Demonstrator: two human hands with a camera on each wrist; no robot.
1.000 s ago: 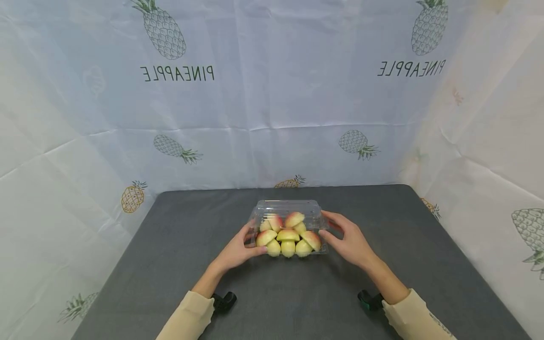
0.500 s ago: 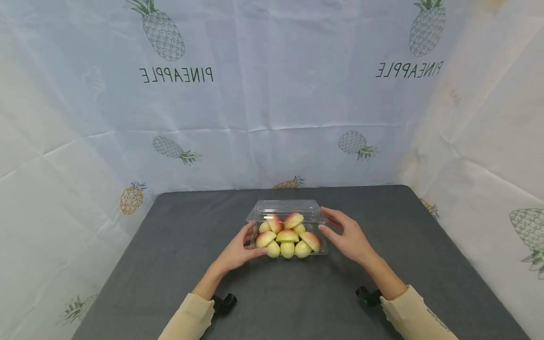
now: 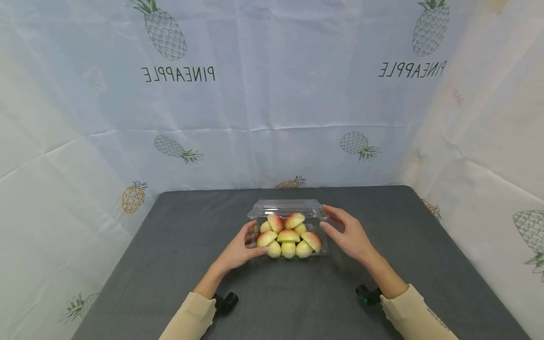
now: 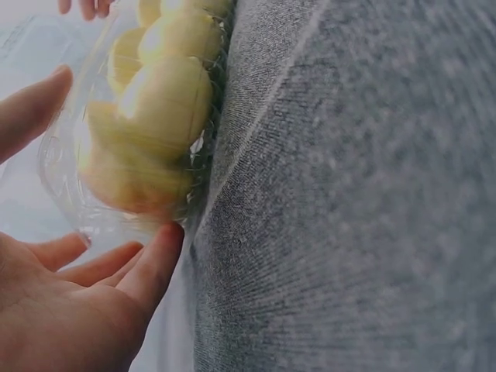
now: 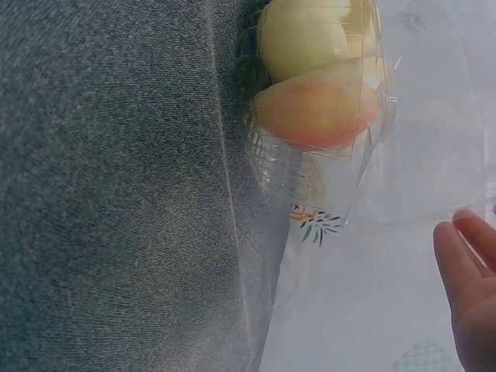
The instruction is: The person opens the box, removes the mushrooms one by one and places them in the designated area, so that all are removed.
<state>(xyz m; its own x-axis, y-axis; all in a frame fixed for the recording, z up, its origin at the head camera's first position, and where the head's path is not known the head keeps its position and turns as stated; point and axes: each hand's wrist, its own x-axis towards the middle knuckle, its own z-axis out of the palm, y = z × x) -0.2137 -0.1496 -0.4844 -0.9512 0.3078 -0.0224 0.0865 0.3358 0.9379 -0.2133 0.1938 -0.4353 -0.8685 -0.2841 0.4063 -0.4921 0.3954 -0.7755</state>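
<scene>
A clear plastic clamshell box [image 3: 324, 248] stands on the grey table, holding several yellow mushroom-shaped pieces [image 3: 288, 236] with red-tinged caps. Its clear lid [image 3: 289, 206] is raised at the front and tilts back. At the box's left end, my left hand [image 3: 239, 249] grips the base, thumb on the front and fingers along the side. My right hand [image 3: 350, 236] is at the lid's right corner, thumb and forefinger seeming to pinch its edge. In the right wrist view, the fingertips [image 5: 453, 232] stand away from the pieces; their contact with the transparent lid is faint.
The grey table [image 3: 280, 302] has its back edge just behind the box. White pineapple-print cloth [image 3: 272, 94] hangs behind it and along both sides. A dark device [image 3: 226, 302] is on the left wrist, another dark device [image 3: 368, 295] on the right.
The lid's front edge has swung up from low over the pieces to a raised tilt. My right hand has moved up slightly with it; the left hand and the base have stayed put.
</scene>
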